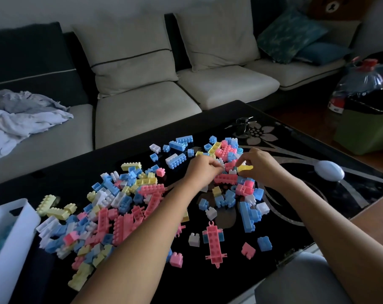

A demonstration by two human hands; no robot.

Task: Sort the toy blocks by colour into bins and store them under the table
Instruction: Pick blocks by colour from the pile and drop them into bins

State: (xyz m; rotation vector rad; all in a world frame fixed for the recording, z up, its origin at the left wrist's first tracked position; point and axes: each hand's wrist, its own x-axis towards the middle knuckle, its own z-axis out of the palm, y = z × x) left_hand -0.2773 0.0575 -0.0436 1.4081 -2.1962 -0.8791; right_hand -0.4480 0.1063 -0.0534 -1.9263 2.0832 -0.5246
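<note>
Most blocks (124,207) lay mixed on tabletop (76,172), left of and under hands. Right hand (260,165) pinched yellow block (245,168); left hand (202,170) curled over pile, its hold unclear. White bin (21,216) far left of hands; sorting seemed barely begun.
</note>
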